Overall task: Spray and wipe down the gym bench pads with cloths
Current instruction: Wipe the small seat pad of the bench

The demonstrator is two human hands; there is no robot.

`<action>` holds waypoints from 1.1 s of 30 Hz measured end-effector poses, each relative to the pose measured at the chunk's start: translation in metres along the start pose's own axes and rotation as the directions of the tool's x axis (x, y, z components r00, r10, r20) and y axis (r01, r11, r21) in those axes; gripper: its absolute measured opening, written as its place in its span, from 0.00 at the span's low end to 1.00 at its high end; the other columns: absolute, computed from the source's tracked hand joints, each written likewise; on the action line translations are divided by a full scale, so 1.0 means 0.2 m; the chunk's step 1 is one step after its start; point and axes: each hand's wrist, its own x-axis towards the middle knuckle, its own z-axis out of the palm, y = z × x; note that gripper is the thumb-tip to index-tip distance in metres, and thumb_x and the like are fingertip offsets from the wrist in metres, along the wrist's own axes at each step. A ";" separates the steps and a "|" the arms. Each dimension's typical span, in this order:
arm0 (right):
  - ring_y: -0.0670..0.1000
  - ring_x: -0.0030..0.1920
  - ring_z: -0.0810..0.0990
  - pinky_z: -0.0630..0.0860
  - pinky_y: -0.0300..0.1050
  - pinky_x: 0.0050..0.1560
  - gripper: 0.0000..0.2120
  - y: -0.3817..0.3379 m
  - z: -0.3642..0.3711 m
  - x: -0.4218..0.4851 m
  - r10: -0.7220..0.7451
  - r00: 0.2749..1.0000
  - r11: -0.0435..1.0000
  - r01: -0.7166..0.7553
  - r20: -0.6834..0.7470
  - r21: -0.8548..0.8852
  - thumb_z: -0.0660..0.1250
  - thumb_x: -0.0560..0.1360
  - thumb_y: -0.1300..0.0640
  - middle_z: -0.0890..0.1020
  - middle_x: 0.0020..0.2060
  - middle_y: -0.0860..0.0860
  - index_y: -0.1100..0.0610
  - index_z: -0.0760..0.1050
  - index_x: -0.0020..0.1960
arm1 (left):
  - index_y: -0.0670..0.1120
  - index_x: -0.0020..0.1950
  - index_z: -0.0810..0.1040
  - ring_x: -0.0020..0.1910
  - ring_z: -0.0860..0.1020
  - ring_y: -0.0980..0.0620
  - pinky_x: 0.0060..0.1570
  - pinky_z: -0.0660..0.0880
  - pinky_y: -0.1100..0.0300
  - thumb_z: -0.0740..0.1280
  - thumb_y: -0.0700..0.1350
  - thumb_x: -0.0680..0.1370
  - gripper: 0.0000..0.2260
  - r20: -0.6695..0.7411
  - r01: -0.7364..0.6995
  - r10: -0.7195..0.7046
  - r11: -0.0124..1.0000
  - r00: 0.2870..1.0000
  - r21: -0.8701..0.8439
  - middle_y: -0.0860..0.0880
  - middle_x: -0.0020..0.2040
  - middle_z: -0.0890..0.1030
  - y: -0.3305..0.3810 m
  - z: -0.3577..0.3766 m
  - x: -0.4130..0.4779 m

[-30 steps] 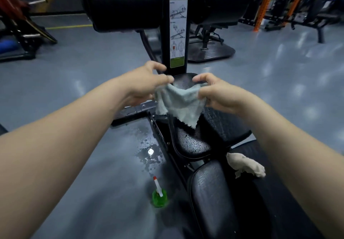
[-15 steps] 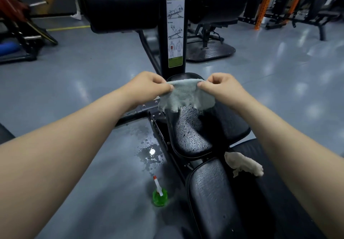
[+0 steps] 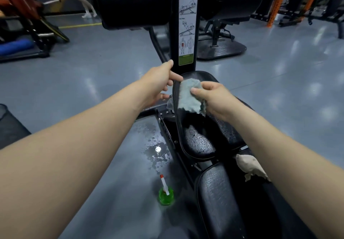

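Two hands reach out in front of us over the bench. Our right hand [image 3: 214, 97] grips the grey-blue cloth [image 3: 188, 98]: the thumb [image 3: 194, 90] lies flat on top of it and the other fingers curl round its right edge, clamped on the fabric. The cloth lies on the far left part of the seat pad [image 3: 201, 142], and one corner hangs over the pad's rim just below our left fingers.

Our left hand [image 3: 158, 84] is at the pad's left rim, its fingers [image 3: 176, 77] spread and mostly straight, thumb raised. The forefinger tip is at the cloth's upper left corner; we cannot tell whether it touches. That hand holds nothing we can see.

Nearer to us than the right fingers, the seat pad is beaded with droplets. Nearer again lies the lower pad [image 3: 219, 192], and a crumpled beige cloth [image 3: 249, 166] rests on the bench at the gap between the two pads, partly behind our right forearm.

Well below the left fingers, on the floor [image 3: 279, 82], stands a green spray bottle [image 3: 166, 195] with a white, red-tipped nozzle. Between it and those fingers spreads a puddle [image 3: 156, 151].

Just beyond our fingertips rises the upright post [image 3: 174, 34] with its instruction label [image 3: 188, 24], and black roller pads [image 3: 134, 0] sit on either side of it.
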 end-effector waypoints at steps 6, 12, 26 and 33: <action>0.49 0.38 0.78 0.77 0.40 0.36 0.06 -0.11 -0.20 0.19 -0.338 0.862 0.857 0.116 -0.379 -0.502 0.65 0.78 0.59 0.80 0.39 0.48 0.52 0.80 0.50 | 0.48 0.43 0.70 0.37 0.69 0.47 0.39 0.68 0.57 0.61 0.42 0.79 0.06 -0.028 0.043 -0.038 0.977 0.999 0.210 0.46 0.38 0.71 -0.16 0.02 0.06; 0.57 0.73 0.72 0.67 0.47 0.69 0.21 0.06 -0.22 0.23 -0.203 0.977 0.391 0.015 -0.070 -0.920 0.61 0.83 0.53 0.70 0.76 0.51 0.47 0.69 0.76 | 0.45 0.75 0.68 0.67 0.76 0.42 0.68 0.71 0.52 0.67 0.51 0.82 0.23 0.074 -0.061 0.027 0.863 0.997 0.502 0.46 0.68 0.76 -0.23 0.09 0.13; 0.50 0.80 0.60 0.55 0.44 0.77 0.22 0.07 -0.28 0.44 -0.192 0.981 0.366 0.085 0.014 -0.927 0.58 0.85 0.52 0.62 0.80 0.46 0.47 0.65 0.79 | 0.37 0.80 0.56 0.73 0.66 0.37 0.74 0.64 0.45 0.69 0.59 0.79 0.40 0.146 -0.114 -0.012 0.564 0.989 0.818 0.41 0.74 0.58 -0.33 0.21 0.35; 0.51 0.74 0.70 0.64 0.39 0.69 0.19 -0.03 -0.27 0.69 -0.145 0.989 0.515 0.048 -0.031 -0.856 0.62 0.83 0.51 0.75 0.73 0.47 0.46 0.74 0.73 | 0.38 0.78 0.58 0.74 0.64 0.38 0.75 0.61 0.45 0.68 0.57 0.80 0.35 0.130 -0.098 -0.015 0.565 0.991 0.819 0.43 0.74 0.56 -0.35 0.22 0.34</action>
